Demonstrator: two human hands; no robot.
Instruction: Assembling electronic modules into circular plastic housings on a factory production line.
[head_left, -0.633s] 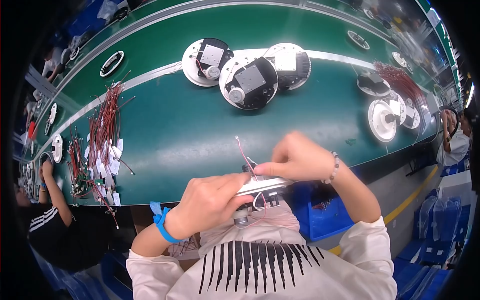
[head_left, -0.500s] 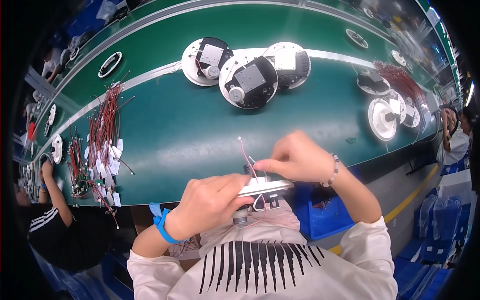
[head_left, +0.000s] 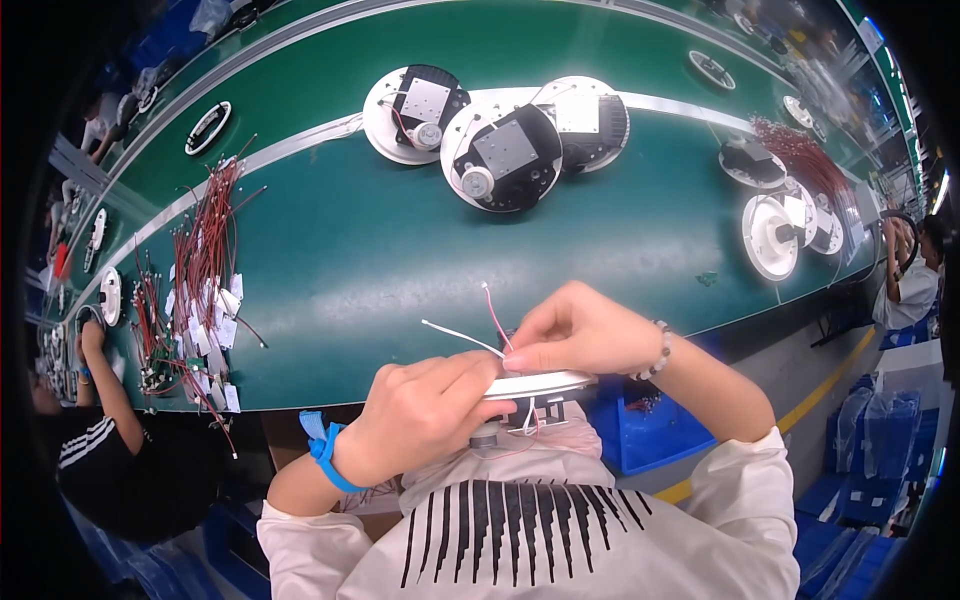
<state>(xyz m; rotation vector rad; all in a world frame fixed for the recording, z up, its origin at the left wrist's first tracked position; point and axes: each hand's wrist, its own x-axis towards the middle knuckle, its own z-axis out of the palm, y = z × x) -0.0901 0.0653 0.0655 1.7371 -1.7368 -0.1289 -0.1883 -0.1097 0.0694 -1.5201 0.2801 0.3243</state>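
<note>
— Green counter (head_left: 400, 260) ahead; where's the round white disc (head_left: 545, 384)?
— At the near edge by the chest, edge-on, its width running left to right between both hands.
— Grip?
— Left hand (head_left: 425, 415) clamped on its left rim; right hand (head_left: 575, 330) just above, fingers pinched together on thin wires (head_left: 478, 328) rising from it.

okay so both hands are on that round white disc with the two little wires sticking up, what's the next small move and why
Probably keep the left hand steadying the round white disc at its rim while the right hand draws the two loose wires down toward the disc. One white and one red lead stick up free from the right hand's fingertips, and the disc is held edge-on above the lap, off the green belt.
</note>
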